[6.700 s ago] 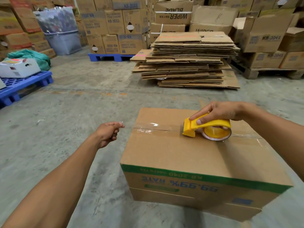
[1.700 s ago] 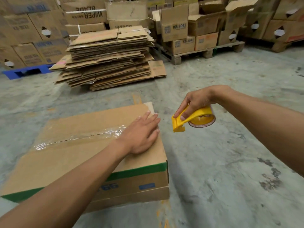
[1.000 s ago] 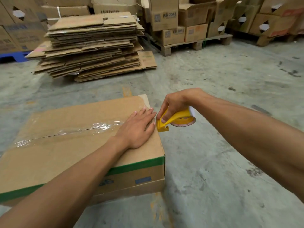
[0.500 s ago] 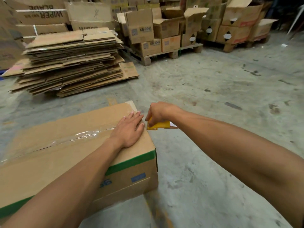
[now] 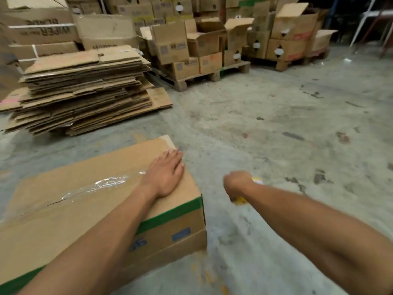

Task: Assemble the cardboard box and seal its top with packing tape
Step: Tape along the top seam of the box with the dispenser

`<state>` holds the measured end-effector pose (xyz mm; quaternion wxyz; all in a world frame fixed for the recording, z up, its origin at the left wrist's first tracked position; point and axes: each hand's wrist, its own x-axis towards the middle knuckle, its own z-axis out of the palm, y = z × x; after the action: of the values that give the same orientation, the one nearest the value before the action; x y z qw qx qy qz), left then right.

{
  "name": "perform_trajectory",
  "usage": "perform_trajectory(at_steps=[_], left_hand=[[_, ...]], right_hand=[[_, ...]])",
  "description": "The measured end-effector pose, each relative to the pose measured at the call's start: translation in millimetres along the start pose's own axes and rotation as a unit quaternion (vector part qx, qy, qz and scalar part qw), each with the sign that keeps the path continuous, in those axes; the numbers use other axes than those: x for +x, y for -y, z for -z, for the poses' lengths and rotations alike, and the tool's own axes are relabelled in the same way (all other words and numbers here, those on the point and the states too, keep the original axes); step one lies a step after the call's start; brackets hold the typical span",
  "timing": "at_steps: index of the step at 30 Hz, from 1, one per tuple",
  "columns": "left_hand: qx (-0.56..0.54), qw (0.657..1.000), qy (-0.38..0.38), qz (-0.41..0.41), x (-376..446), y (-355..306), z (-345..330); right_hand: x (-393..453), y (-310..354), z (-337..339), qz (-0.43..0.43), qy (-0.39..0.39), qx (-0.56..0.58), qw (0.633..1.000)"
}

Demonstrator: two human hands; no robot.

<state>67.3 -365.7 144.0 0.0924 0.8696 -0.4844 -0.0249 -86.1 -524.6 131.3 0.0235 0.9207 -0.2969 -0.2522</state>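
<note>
A closed cardboard box (image 5: 89, 201) with a green stripe stands on the concrete floor at lower left. Clear packing tape (image 5: 100, 185) runs along its top seam. My left hand (image 5: 164, 173) lies flat, fingers apart, on the box's top at its right end. My right hand (image 5: 237, 184) hangs off the box's right side, low over the floor, closed around the yellow tape dispenser (image 5: 256, 180). Only small yellow bits of the dispenser show past the fist.
A tall stack of flattened cartons (image 5: 83, 88) lies behind the box. Wooden pallets (image 5: 202, 78) loaded with several cartons, some open, line the back. More stacked cartons (image 5: 40, 28) stand at the back left. Stained concrete floor (image 5: 287, 135) spreads to the right.
My right hand has dropped down and to the right, away from the box's end, with the dispenser in it. My left hand stays pressed on the top.
</note>
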Motion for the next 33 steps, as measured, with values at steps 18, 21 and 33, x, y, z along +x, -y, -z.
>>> perform_trajectory(at_steps=[18, 21, 33], left_hand=[[0.151, 0.970, 0.059, -0.180, 47.3, -4.5, 13.1], [0.176, 0.962, 0.116, -0.173, 57.9, -9.6, 14.0], [-0.239, 0.940, -0.231, -0.071, 17.0, 33.6, 26.9]], right_hand=[[27.4, -50.0, 34.6, 0.051, -0.075, 0.369, 0.925], [33.4, -55.4, 34.5, 0.059, -0.083, 0.437, 0.894], [21.8, -23.7, 88.8, 0.150, -0.046, 0.780, 0.606]])
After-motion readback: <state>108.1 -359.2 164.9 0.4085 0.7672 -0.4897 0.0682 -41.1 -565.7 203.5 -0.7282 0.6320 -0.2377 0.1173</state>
